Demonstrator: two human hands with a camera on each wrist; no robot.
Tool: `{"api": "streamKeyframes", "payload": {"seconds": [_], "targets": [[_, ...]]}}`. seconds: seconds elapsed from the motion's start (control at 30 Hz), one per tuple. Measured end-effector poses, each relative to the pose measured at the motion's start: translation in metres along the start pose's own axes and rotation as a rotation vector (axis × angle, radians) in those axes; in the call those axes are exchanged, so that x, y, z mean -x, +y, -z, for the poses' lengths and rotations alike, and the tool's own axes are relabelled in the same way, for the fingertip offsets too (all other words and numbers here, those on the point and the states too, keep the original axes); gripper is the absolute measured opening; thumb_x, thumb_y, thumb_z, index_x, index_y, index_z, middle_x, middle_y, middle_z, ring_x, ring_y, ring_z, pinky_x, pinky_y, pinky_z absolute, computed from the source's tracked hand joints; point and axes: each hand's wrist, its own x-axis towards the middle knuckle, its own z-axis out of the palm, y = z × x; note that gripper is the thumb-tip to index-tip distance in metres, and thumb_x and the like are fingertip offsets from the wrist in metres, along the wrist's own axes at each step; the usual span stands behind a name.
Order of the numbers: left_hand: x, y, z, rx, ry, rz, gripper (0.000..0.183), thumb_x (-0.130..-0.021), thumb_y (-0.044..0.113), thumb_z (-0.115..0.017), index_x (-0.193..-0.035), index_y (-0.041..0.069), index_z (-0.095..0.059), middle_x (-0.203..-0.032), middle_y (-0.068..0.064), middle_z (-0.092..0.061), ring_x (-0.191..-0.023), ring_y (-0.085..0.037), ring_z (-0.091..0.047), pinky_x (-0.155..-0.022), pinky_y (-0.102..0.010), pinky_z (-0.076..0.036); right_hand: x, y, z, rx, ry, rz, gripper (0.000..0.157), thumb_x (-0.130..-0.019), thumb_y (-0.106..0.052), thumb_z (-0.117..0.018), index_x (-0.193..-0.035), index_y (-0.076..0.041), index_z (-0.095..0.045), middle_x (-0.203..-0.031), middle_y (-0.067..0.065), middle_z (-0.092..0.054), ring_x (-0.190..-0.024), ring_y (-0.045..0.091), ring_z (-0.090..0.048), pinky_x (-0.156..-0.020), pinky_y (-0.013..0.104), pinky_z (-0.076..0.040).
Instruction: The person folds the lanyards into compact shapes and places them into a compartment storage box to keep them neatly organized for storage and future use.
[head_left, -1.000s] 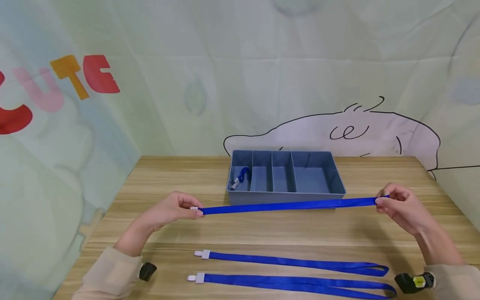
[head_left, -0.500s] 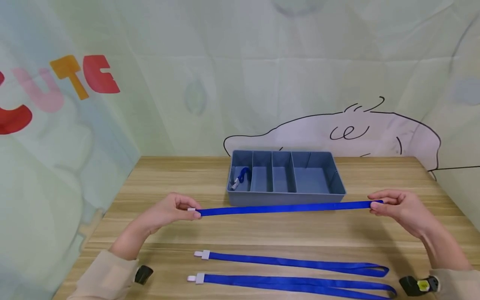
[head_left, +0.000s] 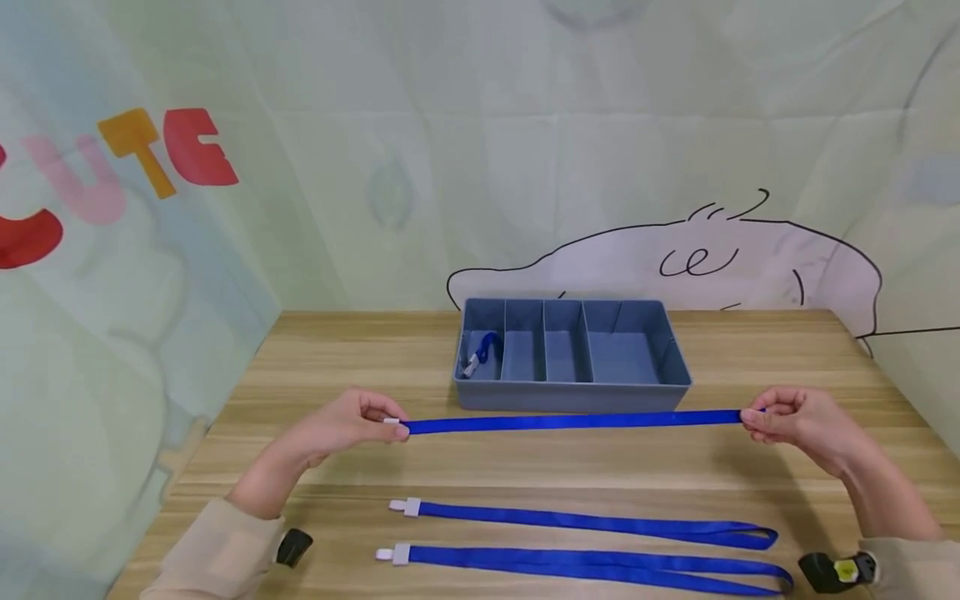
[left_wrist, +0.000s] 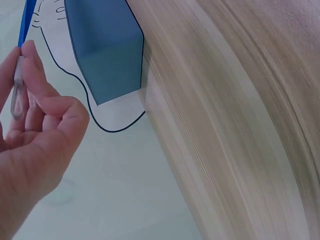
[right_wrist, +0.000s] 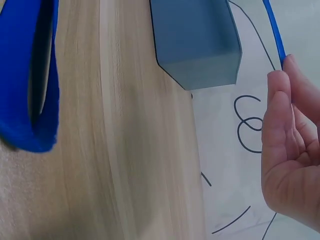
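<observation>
Blue lanyard (head_left: 570,422), pinched by left hand (head_left: 347,423) and right hand (head_left: 813,427) — lettering (head_left: 136,139), apparently "CUTE"

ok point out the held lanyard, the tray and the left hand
Held lanyard (head_left: 573,422): head view, middle of the blue strap.
Tray (head_left: 562,397): head view, its front wall.
Left hand (head_left: 351,422): head view, middle of the hand, behind the thumb.

Pinches with left hand (head_left: 351,423) and right hand (head_left: 808,427) alike, holds them well apart, and angles both forearms (head_left: 267,478) inward.
</observation>
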Motion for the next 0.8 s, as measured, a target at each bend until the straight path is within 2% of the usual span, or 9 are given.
{"api": "streamKeyframes", "payload": {"seconds": [0.17, 0.33, 0.53, 0.67, 0.8], "targets": [[-0.002, -0.001, -0.002, 0.02, 0.032, 0.017, 0.03, -0.086, 0.018, -0.068, -0.102, -0.008, -0.064, -0.085, -0.009, -0.067, -0.082, -0.023, -0.059, -0.078, -0.037, -0.049, 0.0, -0.001, 0.001, 0.019, 0.056, -0.036, 0.014, -0.09, -0.001, -0.059, -0.081, -0.008, -0.065, -0.078, 0.002, -0.068, -0.072, 0.014, -0.064, -0.069, 0.027, -0.055], [-0.005, 0.001, -0.004, 0.043, 0.042, 0.025, 0.032, -0.086, 0.02, -0.069, -0.104, -0.006, -0.064, -0.089, -0.012, -0.069, -0.089, -0.028, -0.061, -0.083, -0.039, -0.048, 0.001, -0.008, 0.003, 0.083, 0.122, -0.059, 0.008, -0.087, -0.004, -0.064, -0.08, -0.002, -0.062, -0.077, 0.0, -0.067, -0.069, 0.016, -0.064, -0.066, 0.027, -0.055], [-0.005, 0.006, -0.006, 0.09, 0.034, 0.066, 0.03, -0.086, 0.019, -0.068, -0.103, -0.005, -0.064, -0.087, -0.008, -0.07, -0.087, -0.024, -0.062, -0.078, -0.037, -0.05, 0.003, -0.021, 0.006, 0.038, 0.123, -0.004, 0.012, -0.086, 0.003, -0.062, -0.077, -0.004, -0.064, -0.074, 0.001, -0.068, -0.064, 0.015, -0.062, -0.063, 0.025, -0.054], [-0.004, 0.012, -0.008, 0.107, 0.025, 0.068, 0.028, -0.086, 0.02, -0.068, -0.102, -0.003, -0.065, -0.084, -0.003, -0.07, -0.085, -0.022, -0.062, -0.075, -0.035, -0.05, 0.006, -0.03, 0.007, -0.025, 0.122, 0.028, 0.019, -0.086, 0.008, -0.059, -0.077, -0.008, -0.065, -0.072, 0.002, -0.066, -0.061, 0.014, -0.061, -0.06, 0.023, -0.054], [-0.003, 0.017, -0.01, 0.126, 0.02, 0.061, 0.029, -0.086, 0.019, -0.068, -0.103, -0.004, -0.064, -0.084, -0.001, -0.069, -0.084, -0.019, -0.063, -0.077, -0.034, -0.051, 0.007, -0.036, 0.007, -0.108, 0.096, 0.069, 0.02, -0.088, 0.009, -0.056, -0.078, -0.006, -0.064, -0.073, 0.002, -0.066, -0.061, 0.012, -0.06, -0.059, 0.022, -0.053]]}}
